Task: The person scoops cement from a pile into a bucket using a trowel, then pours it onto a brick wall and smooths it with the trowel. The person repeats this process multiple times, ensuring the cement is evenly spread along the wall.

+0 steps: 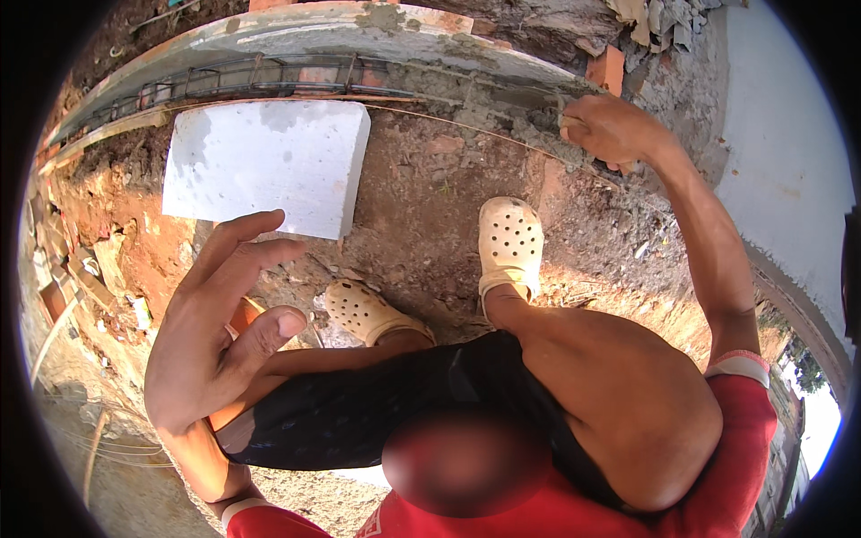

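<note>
My left hand [211, 332] is raised at the lower left with thumb and fingers apart, and nothing is in it. Just beyond its fingertips lies a thick white rectangular slab [265, 161] with grey smears on its top. My right hand [614, 132] reaches out at the upper right, its fingers curled in over rough grey mortar [502, 112]. What those fingers hold, if anything, is hidden. Left of the mortar, a steel rebar cage [278, 76] runs along a narrow channel. A thin cord or rod [475, 130] stretches along the channel's near side toward my right hand.
Beyond the cage curves a long mortar-stained board or form edge [314, 22]. A red brick [606, 70] stands past my right hand, near a grey wall [771, 108]. My feet in cream clogs [511, 240] rest on bare soil. Scraps and rubble [99, 278] lie at left.
</note>
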### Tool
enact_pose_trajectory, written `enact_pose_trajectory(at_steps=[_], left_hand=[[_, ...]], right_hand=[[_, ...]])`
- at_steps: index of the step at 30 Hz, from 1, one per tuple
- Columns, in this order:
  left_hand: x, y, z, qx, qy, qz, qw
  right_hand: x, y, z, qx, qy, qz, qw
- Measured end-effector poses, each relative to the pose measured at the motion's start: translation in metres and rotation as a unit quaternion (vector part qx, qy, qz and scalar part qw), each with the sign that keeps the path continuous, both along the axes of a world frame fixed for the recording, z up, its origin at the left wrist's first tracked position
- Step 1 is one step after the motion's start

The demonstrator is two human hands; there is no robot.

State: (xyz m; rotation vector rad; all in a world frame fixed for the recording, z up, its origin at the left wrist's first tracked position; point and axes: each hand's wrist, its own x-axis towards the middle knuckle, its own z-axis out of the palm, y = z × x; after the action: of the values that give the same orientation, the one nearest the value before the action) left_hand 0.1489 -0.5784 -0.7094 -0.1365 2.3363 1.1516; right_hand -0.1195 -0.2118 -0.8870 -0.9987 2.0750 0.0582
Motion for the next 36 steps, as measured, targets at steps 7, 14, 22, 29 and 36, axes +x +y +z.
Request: enact_pose_trajectory(at_steps=[7,14,22,29,36], left_hand=[[0.000,-0.004,0.004,-0.015,-0.007,-0.019,1.000],[-0.004,-0.003,-0.001,-0.007,-0.016,-0.020,1.000],[-0.003,-0.002,0.000,-0.006,-0.013,-0.015,1.000],[-0.001,0.002,0.001,0.014,-0.031,0.010,0.999],[-0.004,0.000,-0.002,0.001,-0.026,-0.024,0.999]], right_hand=[[0.024,0.040,0.134,0.072,-0.070,-0.264,0.959],[0.048,0.088,0.128,0.113,-0.090,-0.351,0.925],[0.056,0.099,0.133,0.129,0.011,-0.379,0.916],[0.055,0.075,0.107,0.091,-0.032,-0.384,0.918],[0.055,0.105,0.126,0.086,-0.057,-0.400,0.910]])
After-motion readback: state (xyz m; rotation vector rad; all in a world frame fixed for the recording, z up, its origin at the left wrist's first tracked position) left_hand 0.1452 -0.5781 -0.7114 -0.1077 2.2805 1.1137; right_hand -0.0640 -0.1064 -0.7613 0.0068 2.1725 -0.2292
